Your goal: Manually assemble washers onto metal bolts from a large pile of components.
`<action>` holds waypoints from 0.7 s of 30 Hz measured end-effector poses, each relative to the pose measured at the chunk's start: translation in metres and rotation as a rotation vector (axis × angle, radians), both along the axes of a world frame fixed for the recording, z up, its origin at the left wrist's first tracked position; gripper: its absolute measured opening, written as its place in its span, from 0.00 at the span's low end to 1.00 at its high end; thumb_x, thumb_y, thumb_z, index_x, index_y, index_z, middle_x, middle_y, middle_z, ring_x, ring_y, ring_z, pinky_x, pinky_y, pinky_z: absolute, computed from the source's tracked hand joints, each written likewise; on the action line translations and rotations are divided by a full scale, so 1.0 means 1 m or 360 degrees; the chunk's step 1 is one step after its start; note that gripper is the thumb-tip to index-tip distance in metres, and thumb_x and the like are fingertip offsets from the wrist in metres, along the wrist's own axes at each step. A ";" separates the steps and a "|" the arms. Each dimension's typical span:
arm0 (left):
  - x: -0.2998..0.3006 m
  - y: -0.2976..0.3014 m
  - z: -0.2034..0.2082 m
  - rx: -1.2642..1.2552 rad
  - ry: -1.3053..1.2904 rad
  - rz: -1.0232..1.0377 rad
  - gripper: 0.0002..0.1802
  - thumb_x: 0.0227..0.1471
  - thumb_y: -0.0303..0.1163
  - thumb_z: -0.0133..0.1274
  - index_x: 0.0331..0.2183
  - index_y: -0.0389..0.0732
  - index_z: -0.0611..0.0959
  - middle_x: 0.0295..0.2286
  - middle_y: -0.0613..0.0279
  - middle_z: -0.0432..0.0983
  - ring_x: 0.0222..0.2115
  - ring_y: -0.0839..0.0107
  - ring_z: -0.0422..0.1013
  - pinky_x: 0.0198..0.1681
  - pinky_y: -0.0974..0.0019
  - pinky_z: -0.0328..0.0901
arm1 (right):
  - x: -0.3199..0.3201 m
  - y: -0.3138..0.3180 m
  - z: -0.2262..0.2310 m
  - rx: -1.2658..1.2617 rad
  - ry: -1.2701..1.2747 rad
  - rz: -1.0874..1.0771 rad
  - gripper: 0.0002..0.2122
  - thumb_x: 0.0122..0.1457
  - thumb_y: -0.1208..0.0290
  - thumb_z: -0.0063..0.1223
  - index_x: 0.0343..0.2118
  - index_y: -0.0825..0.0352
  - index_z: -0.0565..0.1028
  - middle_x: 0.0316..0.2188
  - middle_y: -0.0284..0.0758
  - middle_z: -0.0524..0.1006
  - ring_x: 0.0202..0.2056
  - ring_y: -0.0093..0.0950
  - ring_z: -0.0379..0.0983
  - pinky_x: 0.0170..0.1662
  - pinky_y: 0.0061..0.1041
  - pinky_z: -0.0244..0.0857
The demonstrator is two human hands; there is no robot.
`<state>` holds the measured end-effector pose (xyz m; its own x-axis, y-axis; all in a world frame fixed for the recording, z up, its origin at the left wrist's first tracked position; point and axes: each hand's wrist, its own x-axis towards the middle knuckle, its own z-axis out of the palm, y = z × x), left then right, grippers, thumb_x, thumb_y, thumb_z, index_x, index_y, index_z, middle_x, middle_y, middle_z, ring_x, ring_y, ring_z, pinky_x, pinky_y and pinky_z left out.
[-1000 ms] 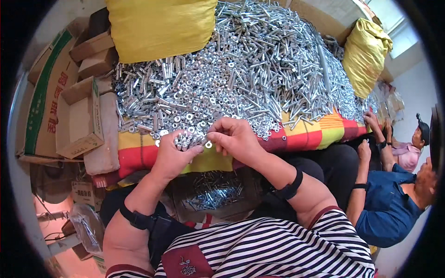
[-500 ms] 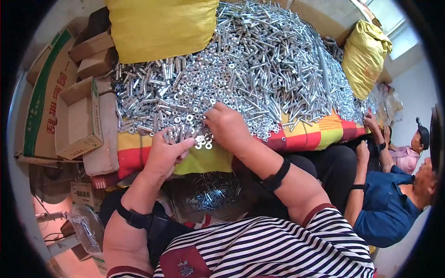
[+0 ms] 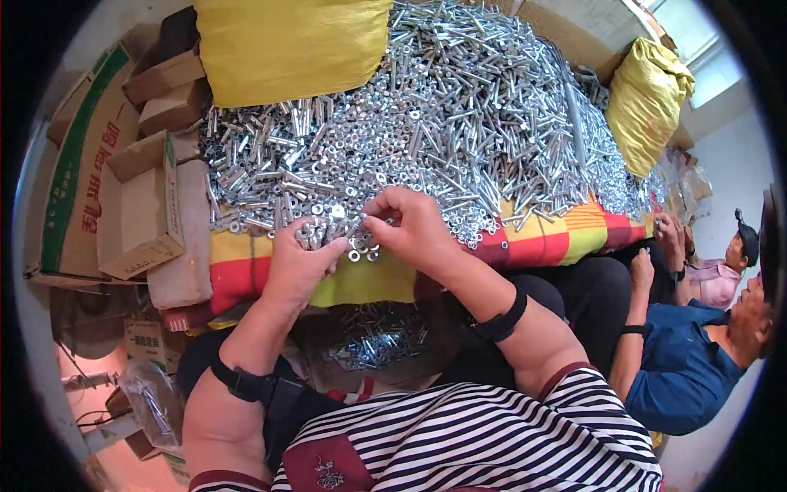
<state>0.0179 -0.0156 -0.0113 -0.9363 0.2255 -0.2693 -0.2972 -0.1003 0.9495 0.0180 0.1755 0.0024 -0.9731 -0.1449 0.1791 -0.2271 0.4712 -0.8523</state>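
Note:
My left hand (image 3: 305,256) is closed round a cluster of shiny metal bolts (image 3: 323,233) near the front edge of the heap. Close beside it, my right hand (image 3: 410,221) pinches at a small metal piece by the end of that cluster; its fingers hide most of the piece. Several washers (image 3: 365,248) lie on the cloth between the hands. Beyond them spreads a large heap of nuts and washers (image 3: 369,148), with long metal bolts (image 3: 492,107) piled farther right.
A checkered cloth (image 3: 525,248) covers the front edge. An open cardboard box (image 3: 139,213) stands left. Yellow sacks (image 3: 291,53) (image 3: 648,102) rest at the back and far right. Below is a container of metal parts (image 3: 377,336). A co-worker in blue (image 3: 689,369) sits at right.
My right hand has drawn back slightly from the heap and turned, its fingertips now meeting the bolts in my left hand. The co-worker's hands have shifted a little.

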 end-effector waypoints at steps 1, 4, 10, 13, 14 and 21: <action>0.001 0.001 0.000 -0.0041 0.0087 -0.0034 0.10 0.45 0.22 0.59 0.33 0.36 0.77 0.21 0.66 0.75 0.15 0.83 0.65 0.14 0.80 0.54 | 0.001 0.001 0.000 0.0001 -0.0001 -0.0002 0.04 0.51 0.78 0.55 0.27 0.72 0.72 0.24 0.41 0.77 0.25 0.28 0.76 0.28 0.24 0.71; 0.000 0.004 -0.003 -0.0087 0.0213 -0.0081 0.10 0.44 0.22 0.60 0.32 0.36 0.78 0.20 0.68 0.74 0.15 0.83 0.66 0.14 0.80 0.55 | 0.003 0.006 0.001 -0.0756 -0.0512 0.0036 0.03 0.52 0.80 0.55 0.28 0.74 0.73 0.23 0.37 0.78 0.25 0.21 0.76 0.28 0.19 0.70; -0.005 0.005 0.005 0.0111 -0.0162 -0.0244 0.10 0.44 0.22 0.59 0.32 0.37 0.78 0.22 0.63 0.76 0.15 0.82 0.65 0.13 0.80 0.53 | 0.008 0.016 -0.003 -0.0093 0.0430 0.0165 0.06 0.52 0.80 0.56 0.33 0.73 0.77 0.25 0.32 0.77 0.23 0.18 0.73 0.27 0.18 0.68; -0.012 0.003 0.009 0.0391 -0.0547 -0.0386 0.09 0.44 0.22 0.58 0.32 0.37 0.78 0.23 0.61 0.76 0.14 0.81 0.65 0.13 0.80 0.52 | 0.010 0.015 -0.009 -0.0331 0.0416 0.0108 0.05 0.52 0.78 0.58 0.31 0.73 0.78 0.26 0.32 0.75 0.23 0.18 0.72 0.26 0.20 0.66; -0.012 0.004 0.008 0.0402 -0.0555 -0.0411 0.10 0.43 0.23 0.58 0.33 0.36 0.78 0.22 0.60 0.76 0.14 0.80 0.65 0.12 0.80 0.51 | 0.012 0.016 -0.009 -0.0331 0.0414 0.0109 0.05 0.52 0.78 0.58 0.31 0.73 0.78 0.26 0.32 0.75 0.23 0.18 0.72 0.26 0.20 0.66; -0.013 0.013 0.007 0.0223 -0.0212 -0.0241 0.10 0.41 0.20 0.60 0.30 0.35 0.78 0.22 0.60 0.77 0.14 0.81 0.66 0.13 0.78 0.56 | 0.011 0.014 -0.001 -0.0447 -0.0262 -0.0081 0.07 0.54 0.71 0.58 0.28 0.72 0.77 0.18 0.30 0.73 0.21 0.15 0.67 0.24 0.18 0.62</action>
<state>0.0045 -0.0023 -0.0042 -0.8472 0.4043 -0.3446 -0.4408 -0.1728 0.8808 0.0289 0.1891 0.0017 -0.9970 -0.0625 0.0448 -0.0575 0.2198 -0.9739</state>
